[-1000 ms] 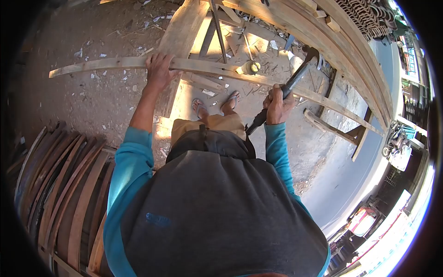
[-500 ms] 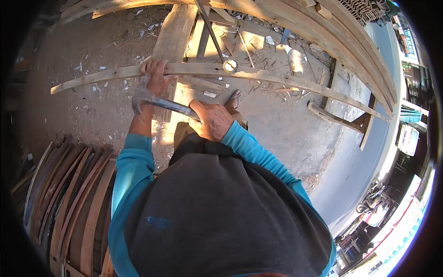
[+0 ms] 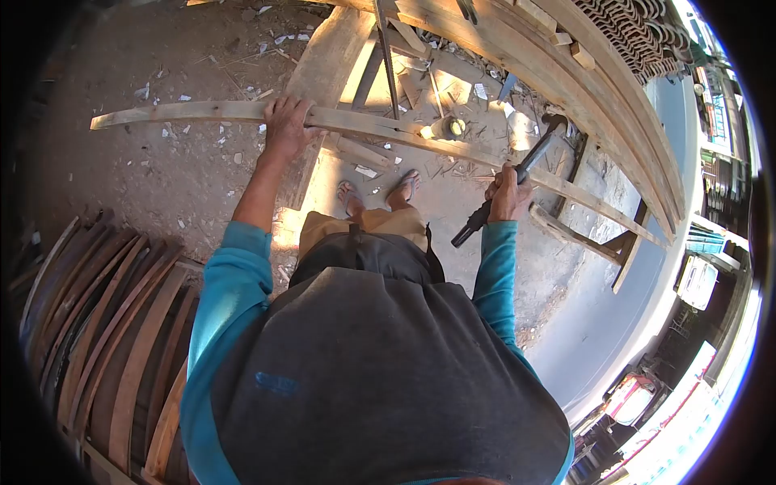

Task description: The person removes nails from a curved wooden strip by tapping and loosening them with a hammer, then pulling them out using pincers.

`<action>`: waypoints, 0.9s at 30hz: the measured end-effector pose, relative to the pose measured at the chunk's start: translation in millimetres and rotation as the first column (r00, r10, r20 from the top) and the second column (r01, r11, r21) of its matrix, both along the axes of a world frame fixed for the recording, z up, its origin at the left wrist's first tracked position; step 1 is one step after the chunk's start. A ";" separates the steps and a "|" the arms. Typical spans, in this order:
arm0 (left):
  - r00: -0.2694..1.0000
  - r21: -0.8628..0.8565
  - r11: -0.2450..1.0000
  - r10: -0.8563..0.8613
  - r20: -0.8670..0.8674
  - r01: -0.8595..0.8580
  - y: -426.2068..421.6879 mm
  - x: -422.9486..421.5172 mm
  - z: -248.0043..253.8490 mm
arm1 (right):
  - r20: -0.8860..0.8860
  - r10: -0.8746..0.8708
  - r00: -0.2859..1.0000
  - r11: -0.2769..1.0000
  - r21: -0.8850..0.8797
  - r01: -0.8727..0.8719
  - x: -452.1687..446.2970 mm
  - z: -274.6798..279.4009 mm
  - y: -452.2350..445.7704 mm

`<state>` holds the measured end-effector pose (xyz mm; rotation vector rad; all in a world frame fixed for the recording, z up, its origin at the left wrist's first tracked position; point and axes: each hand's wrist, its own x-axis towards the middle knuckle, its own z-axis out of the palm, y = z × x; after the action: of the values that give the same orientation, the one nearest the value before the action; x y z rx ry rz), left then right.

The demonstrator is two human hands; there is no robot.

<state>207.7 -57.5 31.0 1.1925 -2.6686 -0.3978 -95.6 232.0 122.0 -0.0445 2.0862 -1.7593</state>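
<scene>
My left hand (image 3: 288,126) is closed around a long, narrow wooden strip (image 3: 202,111) that runs across the view. To the right, my right hand (image 3: 509,194) grips a hammer (image 3: 539,152) by its dark handle. The hammer's head points up and away from me, beyond the strip, and the handle's end sticks out below my hand. A pale yellowish cylinder (image 3: 444,128), whose kind I cannot make out, is at the strip's far side between my hands. Under the strip near my left hand lies a wide plank (image 3: 327,56).
Curved wooden beams (image 3: 598,89) stretch across the upper right, with small blocks on them. Several curved wooden slats (image 3: 129,364) stand at lower left. Wood scraps and chips litter the ground around my sandalled feet (image 3: 404,186). A paved road (image 3: 594,315) runs along the right.
My right hand has swung the hammer from beside my left forearm out to the right, near the strip. My left hand stays on the strip. The view has shifted slightly.
</scene>
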 end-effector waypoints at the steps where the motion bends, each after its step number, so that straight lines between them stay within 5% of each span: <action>1: 1.000 -0.006 1.000 0.007 0.001 -0.007 -0.8 0.1 -1.0 | 0.001 0.007 1.000 1.000 -0.006 -0.007 4.5 -6.3 -2.1; 3: 1.000 0.004 1.000 -0.019 -0.011 0.019 -2.0 1.7 -2.9 | 0.089 0.114 0.990 0.988 0.092 -0.122 25.4 -22.9 -6.2; 5: 1.000 -0.010 1.000 -0.009 -0.027 0.009 -1.6 3.7 -6.7 | -0.065 0.502 0.862 0.849 0.224 -0.478 66.0 -38.3 -12.7; 7: 0.999 -0.009 0.999 -0.034 -0.041 0.034 1.6 0.2 -6.6 | 0.133 0.564 0.815 0.798 0.165 -0.579 98.7 -24.5 -23.0; 10: 1.000 0.017 1.000 -0.021 -0.009 0.021 0.9 0.5 -3.2 | -0.099 0.600 0.794 0.781 0.288 -0.554 96.7 -30.0 -15.3; 13: 1.000 0.028 0.999 -0.026 0.012 0.025 -2.6 -0.2 5.9 | -0.112 0.616 0.779 0.747 0.395 -0.534 81.5 -1.8 -4.7; 17: 1.000 0.053 0.999 -0.012 -0.010 0.012 -0.7 -1.1 -0.5 | -0.033 0.382 0.924 0.858 0.383 -0.341 47.5 -7.6 13.3; 21: 0.999 0.022 1.000 -0.006 -0.041 0.007 -2.2 0.7 -10.7 | -0.143 0.244 0.959 0.919 0.349 -0.182 35.3 -60.3 16.4; 23: 0.999 0.004 1.000 -0.001 -0.037 0.001 -2.2 -0.9 -9.1 | -0.251 0.420 0.872 0.877 0.358 -0.320 59.3 -45.0 1.9; 25: 1.000 0.002 1.000 0.002 -0.016 -0.002 0.9 -0.8 -8.5 | -0.319 0.786 0.529 0.603 0.584 -0.543 88.0 -41.1 -6.4; 27: 0.999 0.040 0.999 0.017 -0.035 -0.015 -0.5 -0.6 -7.4 | -0.222 0.795 0.564 0.582 0.541 -0.607 95.5 -11.3 -6.5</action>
<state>207.0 -57.9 23.6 1.2055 -2.6309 -0.4669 -0.1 225.4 110.7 -1.1333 2.1969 -0.8121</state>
